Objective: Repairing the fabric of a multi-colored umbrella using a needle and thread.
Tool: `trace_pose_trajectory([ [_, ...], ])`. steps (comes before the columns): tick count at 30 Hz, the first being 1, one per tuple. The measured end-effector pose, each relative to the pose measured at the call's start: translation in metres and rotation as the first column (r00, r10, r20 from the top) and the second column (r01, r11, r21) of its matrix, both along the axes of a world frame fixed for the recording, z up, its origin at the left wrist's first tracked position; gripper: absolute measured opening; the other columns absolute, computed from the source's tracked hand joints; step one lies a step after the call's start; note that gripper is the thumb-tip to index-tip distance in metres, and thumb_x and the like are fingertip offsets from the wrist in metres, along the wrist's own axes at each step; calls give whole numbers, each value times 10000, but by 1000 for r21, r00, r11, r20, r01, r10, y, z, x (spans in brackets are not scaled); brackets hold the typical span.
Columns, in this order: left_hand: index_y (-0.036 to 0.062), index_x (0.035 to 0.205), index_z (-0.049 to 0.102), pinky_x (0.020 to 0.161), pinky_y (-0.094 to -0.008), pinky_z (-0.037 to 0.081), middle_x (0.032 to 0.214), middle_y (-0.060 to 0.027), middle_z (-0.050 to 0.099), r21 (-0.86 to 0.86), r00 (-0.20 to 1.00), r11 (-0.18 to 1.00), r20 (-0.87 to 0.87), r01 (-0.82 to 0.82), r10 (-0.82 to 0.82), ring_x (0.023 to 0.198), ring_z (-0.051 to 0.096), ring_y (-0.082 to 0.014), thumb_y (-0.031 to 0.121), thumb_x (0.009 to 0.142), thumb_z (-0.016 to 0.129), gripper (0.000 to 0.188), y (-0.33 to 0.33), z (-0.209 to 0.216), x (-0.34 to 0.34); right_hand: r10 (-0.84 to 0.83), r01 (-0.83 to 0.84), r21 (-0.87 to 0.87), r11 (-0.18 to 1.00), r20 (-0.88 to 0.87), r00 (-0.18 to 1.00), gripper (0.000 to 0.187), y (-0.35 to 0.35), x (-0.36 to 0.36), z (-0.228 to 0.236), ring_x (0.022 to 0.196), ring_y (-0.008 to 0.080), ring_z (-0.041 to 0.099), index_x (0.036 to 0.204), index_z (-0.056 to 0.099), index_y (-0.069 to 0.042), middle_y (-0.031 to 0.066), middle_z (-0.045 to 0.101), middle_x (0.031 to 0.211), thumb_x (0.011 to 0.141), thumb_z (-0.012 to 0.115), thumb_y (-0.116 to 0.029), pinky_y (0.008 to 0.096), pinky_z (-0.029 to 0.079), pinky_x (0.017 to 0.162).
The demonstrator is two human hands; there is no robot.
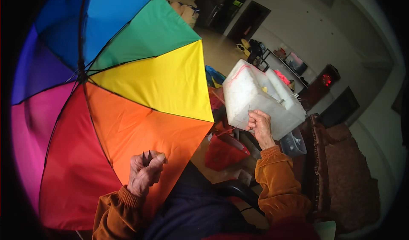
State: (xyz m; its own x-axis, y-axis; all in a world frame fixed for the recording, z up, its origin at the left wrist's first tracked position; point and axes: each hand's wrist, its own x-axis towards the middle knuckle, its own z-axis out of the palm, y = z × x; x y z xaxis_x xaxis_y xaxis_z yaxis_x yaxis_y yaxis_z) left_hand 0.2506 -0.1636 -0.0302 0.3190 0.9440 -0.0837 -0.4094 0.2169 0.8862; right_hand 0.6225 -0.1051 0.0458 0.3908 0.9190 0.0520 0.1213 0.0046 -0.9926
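An open rainbow umbrella (pixel 157 88) fills the left side, its inner side with dark ribs and shaft facing me. My left hand (pixel 147 174) is closed in front of the orange panel. Two small dark pointed tips (pixel 146 157) stick up between its fingers; the rest of that thing is hidden in the hand. To the right, my right hand (pixel 260 127) is raised in front of a white foam box, fingers pinched together. A thin, needle-like piece (pixel 249 108) shows above the fingertips. Whether thread hangs from it is too fine to tell.
The white foam box (pixel 243 84) stands beyond my right hand, a clear plastic tub (pixel 293 143) beside it. Below lies a red bag or cloth (pixel 223 152). A brown padded seat (pixel 349 176) is at the right, and a rack with items (pixel 289 65) stands by the far wall.
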Motion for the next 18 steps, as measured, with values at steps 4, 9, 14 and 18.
trace_pose_trajectory([
  [4, 26, 735, 575, 362, -187, 264, 510, 59, 416, 39, 998, 999, -66, 27, -25, 392, 332, -13, 173, 867, 569, 197, -1, -8, -1, -157, 158, -2, 987, 68, 985, 182, -7, 31, -9, 409, 62, 343, 648, 484, -64, -39, 386, 536, 790, 584, -115, 243, 366, 374],
  [9, 27, 737, 573, 335, -188, 266, 480, 61, 394, -58, 989, 995, -128, -78, 70, 366, 326, -18, 188, 870, 564, 208, 7, -16, 4, -216, 202, 98, 975, 163, 963, 189, -3, 44, -21, 384, 67, 340, 634, 453, -80, -30, 387, 533, 772, 572, -134, 230, 315, 344],
  [14, 31, 736, 575, 333, -192, 270, 474, 57, 397, -58, 980, 993, -179, -102, 90, 360, 327, -24, 193, 869, 555, 211, 4, -20, 8, -229, 184, 181, 966, 272, 935, 212, 1, 48, -25, 371, 77, 367, 621, 433, -91, -26, 379, 515, 768, 561, -173, 239, 288, 327],
  [18, 25, 747, 570, 334, -196, 259, 485, 54, 399, -74, 981, 986, -133, -151, 141, 366, 324, -24, 199, 872, 536, 217, 2, -21, 1, -115, 145, 11, 989, 675, 729, 214, 10, 58, -15, 368, 127, 392, 630, 461, -41, 4, 367, 483, 777, 552, -166, 290, 316, 330],
])
